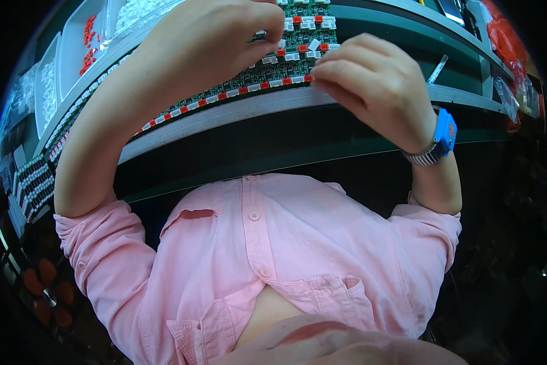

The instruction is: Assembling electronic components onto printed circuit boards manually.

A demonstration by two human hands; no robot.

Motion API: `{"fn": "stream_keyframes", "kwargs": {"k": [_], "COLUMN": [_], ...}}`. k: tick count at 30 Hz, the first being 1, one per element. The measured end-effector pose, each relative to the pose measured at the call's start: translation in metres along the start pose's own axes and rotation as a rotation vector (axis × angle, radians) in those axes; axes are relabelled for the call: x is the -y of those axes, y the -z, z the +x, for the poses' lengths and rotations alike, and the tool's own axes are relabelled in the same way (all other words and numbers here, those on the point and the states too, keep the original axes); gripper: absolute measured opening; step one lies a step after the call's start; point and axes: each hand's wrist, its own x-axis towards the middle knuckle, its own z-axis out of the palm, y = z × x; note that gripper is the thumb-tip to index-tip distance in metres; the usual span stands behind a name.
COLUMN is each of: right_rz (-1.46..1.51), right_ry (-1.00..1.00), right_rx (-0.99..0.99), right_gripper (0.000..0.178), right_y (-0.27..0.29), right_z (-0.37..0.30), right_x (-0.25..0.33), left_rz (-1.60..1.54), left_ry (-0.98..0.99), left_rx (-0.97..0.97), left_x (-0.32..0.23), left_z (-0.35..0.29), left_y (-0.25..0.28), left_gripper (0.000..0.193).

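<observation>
My left hand (pixel 225 36) reaches over a panel of green circuit boards (pixel 249 74) with its fingers curled and thumb and forefinger pinched. A small white connector (pixel 281 44) shows at those fingertips. My right hand (pixel 377 79) is at the panel's right end, its fingers bent together close to the front row of red and white connectors (pixel 279 83). What it holds, if anything, is hidden. Between the hands, a loose-looking white connector (pixel 313 45) sits tilted on the boards. A blue wrist strap (pixel 445 132) with a metal band is on my right wrist.
A metal rail (pixel 255 109) runs along the panel's front. At the far left stand a bin of red parts (pixel 73 36) and a bin of white parts (pixel 41 91). Stacked boards (pixel 35 185) lie left. A white stick-like tool (pixel 437 69) and red plastic bags (pixel 503 36) are right.
</observation>
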Motion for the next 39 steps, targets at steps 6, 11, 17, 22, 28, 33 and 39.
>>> {"fn": "stream_keyframes", "kwargs": {"k": [6, 11, 17, 22, 28, 33, 39], "right_rz": [-0.01, -0.01, 0.41, 0.642, 0.607, 0.635, 0.611], "right_ry": [-0.114, -0.33, -0.409, -0.406, -0.32, -0.334, -0.313], "right_rx": [-0.019, 0.009, -0.129, -0.18, -0.208, -0.196, -0.151], "right_gripper": [0.019, 0.016, 0.009, 0.008, 0.014, 0.018, 0.018], "right_y": [-0.005, -0.021, -0.025, -0.024, -0.028, -0.028, -0.026], "right_z": [0.0, -0.008, -0.012, -0.018, -0.019, -0.02, -0.012], "right_x": [-0.007, -0.007, -0.016, -0.023, -0.026, -0.028, -0.026], "left_rz": [-0.125, -0.143, -0.094, -0.07, 0.066, 0.213, 0.321], "left_ry": [0.001, -0.036, 0.004, -0.02, -0.025, -0.072, -0.105], "left_rx": [-0.124, -0.097, 0.017, -0.05, -0.007, -0.067, -0.117], "left_x": [-0.002, 0.001, -0.001, 0.003, -0.006, -0.012, -0.012], "left_z": [-0.01, -0.011, -0.007, -0.005, -0.005, -0.007, -0.013], "left_y": [0.007, 0.002, 0.003, -0.005, -0.006, -0.007, -0.011], "left_gripper": [0.009, 0.012, 0.012, 0.014, 0.01, 0.005, 0.005]}}
